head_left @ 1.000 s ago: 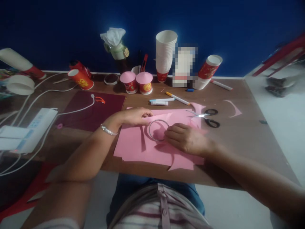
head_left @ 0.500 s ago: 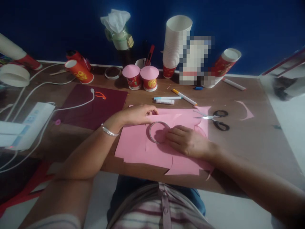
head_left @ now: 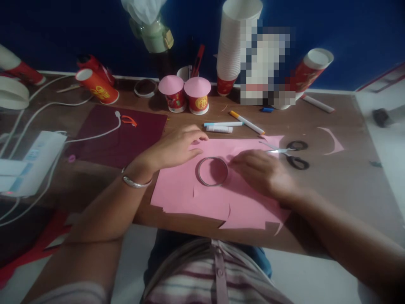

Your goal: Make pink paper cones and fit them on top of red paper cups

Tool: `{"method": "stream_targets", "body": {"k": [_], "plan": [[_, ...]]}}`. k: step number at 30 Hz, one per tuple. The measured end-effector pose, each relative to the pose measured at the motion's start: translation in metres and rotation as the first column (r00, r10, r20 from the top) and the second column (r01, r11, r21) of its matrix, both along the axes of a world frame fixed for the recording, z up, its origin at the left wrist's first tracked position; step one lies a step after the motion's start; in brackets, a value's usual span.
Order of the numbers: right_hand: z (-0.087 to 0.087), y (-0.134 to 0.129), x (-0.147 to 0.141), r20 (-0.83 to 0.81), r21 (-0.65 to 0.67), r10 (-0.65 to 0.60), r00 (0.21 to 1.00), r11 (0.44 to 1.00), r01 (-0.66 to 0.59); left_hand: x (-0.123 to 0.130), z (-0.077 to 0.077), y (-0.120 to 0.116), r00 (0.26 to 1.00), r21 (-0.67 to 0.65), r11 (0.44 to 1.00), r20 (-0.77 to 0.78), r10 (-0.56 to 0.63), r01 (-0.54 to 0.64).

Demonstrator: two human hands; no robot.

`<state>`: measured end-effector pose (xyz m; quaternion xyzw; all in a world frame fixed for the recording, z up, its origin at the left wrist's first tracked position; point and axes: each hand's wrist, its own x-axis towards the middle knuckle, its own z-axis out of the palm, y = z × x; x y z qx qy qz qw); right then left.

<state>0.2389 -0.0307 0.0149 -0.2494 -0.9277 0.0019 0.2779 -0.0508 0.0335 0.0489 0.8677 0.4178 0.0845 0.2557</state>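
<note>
Pink paper sheets (head_left: 180,194) lie overlapped on the wooden table in front of me. A thin ring (head_left: 198,172) rests on them, between my two hands. My left hand (head_left: 180,147) is over the upper left part of the paper, fingers apart and holding nothing. Just right of the ring is my right hand (head_left: 259,171), its fingers bent together over the paper; whatever they hold, if anything, is hidden. Scissors (head_left: 289,151) with black handles lie at the paper's upper right, blades partly on it.
Two small red cups (head_left: 198,103) with pink cone tops stand behind the markers (head_left: 248,122). Farther back are a tall cup stack (head_left: 229,50) and a roll of tape (head_left: 145,88). A power strip (head_left: 39,162) with white cables is at left.
The view has shifted a little. My left hand has opened and moved back from the ring. My right hand has let go of the ring's edge and drawn slightly right.
</note>
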Motion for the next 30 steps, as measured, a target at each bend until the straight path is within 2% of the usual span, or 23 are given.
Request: {"method": "stream_targets", "body": {"k": [4, 9, 13, 17, 21, 26, 30], "plan": [[0.001, 0.006, 0.015, -0.054, -0.055, -0.179, 0.982, 0.983, 0.176, 0.005, 0.002, -0.019, 0.998, 0.047, 0.997, 0.031, -0.063, 0.062], [0.0, 0.008, 0.033, -0.035, -0.004, -0.286, 0.958, 0.958, 0.286, 0.007, -0.014, -0.038, 0.988, 0.043, 0.988, 0.034, -0.153, 0.151], [0.002, 0.012, 0.061, -0.032, 0.06, -0.46, 0.887, 0.885, 0.461, 0.007, -0.026, -0.041, 0.988, -0.009, 0.989, 0.031, -0.149, 0.149], [0.0, 0.014, 0.091, 0.031, 0.056, -0.59, 0.807, 0.807, 0.588, 0.009, -0.029, -0.04, 0.982, -0.009, 0.982, 0.046, -0.186, 0.186], [-0.009, 0.01, 0.104, 0.023, -0.026, -0.653, 0.757, 0.756, 0.654, 0.011, -0.03, -0.039, 0.977, 0.025, 0.979, 0.061, -0.203, 0.201], [-0.023, 0.006, 0.101, 0.045, -0.167, -0.686, 0.726, 0.712, 0.683, 0.011, -0.031, -0.04, 0.976, 0.058, 0.977, 0.059, -0.208, 0.205], [-0.027, 0.008, 0.105, 0.007, -0.17, -0.708, 0.706, 0.695, 0.699, 0.01, -0.031, -0.04, 0.977, 0.051, 0.978, 0.056, -0.204, 0.202]]}}
